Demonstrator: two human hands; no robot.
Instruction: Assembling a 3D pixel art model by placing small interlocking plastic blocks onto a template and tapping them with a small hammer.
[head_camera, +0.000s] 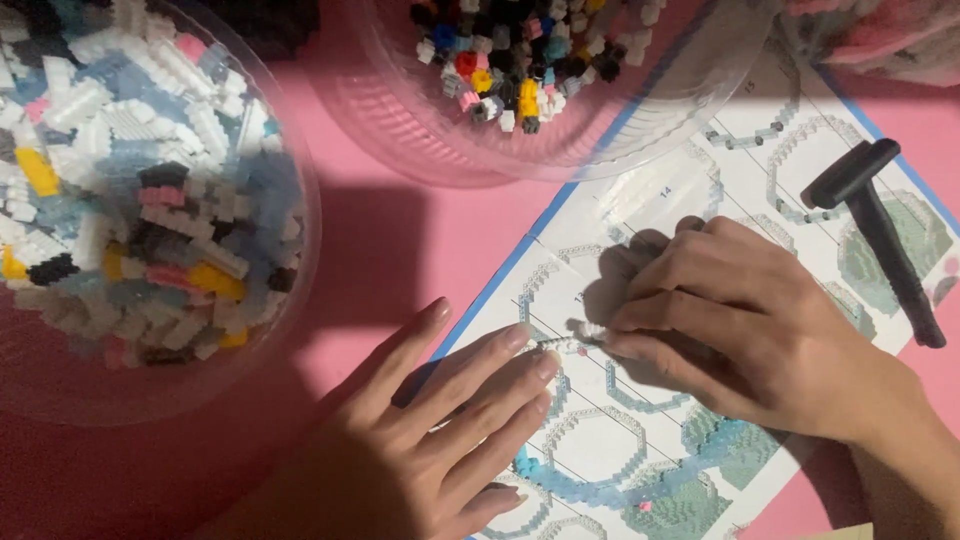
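Note:
A thin strip of small white bricks (572, 342) lies on a printed instruction sheet (740, 140) with pictures of ring-shaped builds. My right hand (740, 320) pinches the strip's right end with curled fingers. My left hand (440, 430) lies flat with fingers apart, its fingertips pressing on the strip's left end. Both hands meet at the strip in the middle of the view.
A clear bowl (300, 200) of white, pale blue, pink and yellow bricks stands at the left. A second clear bowl (620, 150) of mixed coloured bricks is at the top centre. A black hammer-shaped tool (880, 230) lies on the sheet at right. The table (420, 240) is pink.

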